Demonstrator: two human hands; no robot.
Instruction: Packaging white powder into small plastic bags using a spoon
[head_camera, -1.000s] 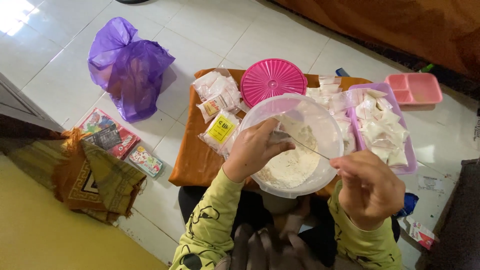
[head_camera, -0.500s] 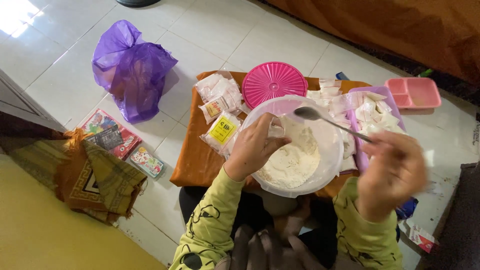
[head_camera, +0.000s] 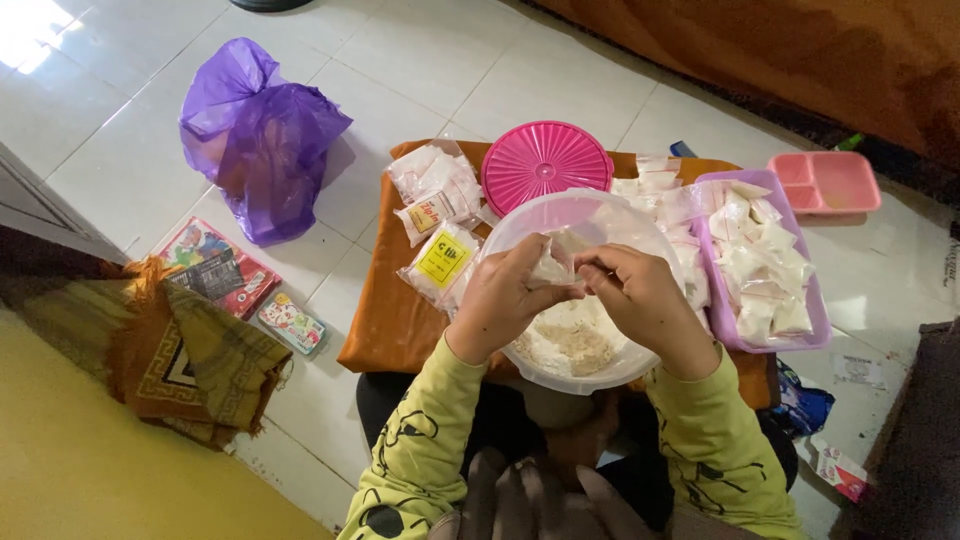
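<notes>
— Both hands pinch one small clear packet (head_camera: 552, 262) between them: the left hand (head_camera: 508, 300) cups it from below and the right hand (head_camera: 640, 296) has its fingertips closed on the top edge.

— Where is the packet?

— Over the bowl (head_camera: 640, 225), near its middle, held clear of the powder. It looks partly filled with something white, though the fingers hide most of it, so I can't tell whether its mouth is folded or open.

— And the bowl?

— Translucent, round, resting on the near edge of the low table (head_camera: 385, 330), just in front of the knees. A pale heap of powder (head_camera: 572, 345) lies in its bottom; I'd judge a fair amount is left to pack.

— What looks finished?

— The lilac tray (head_camera: 818, 325), just right of the bowl, is piled with small white packets (head_camera: 765, 275), and more lie loose on the table between the tray and the pink lid (head_camera: 546, 165). So many are done, by my reading, and this one is in hand.

— Anything else in this one view?

— Left of the bowl, touching it, are plastic bags of packets (head_camera: 440, 195), one with a yellow label. A pink divided tray (head_camera: 825, 180) sits on the tiles beyond the lilac one. Well apart on the left are a purple bag (head_camera: 258, 135), two colourful flat packs (head_camera: 215, 265) and a patterned cloth (head_camera: 185, 365).

— No spoon?

— I can't see one.
</notes>
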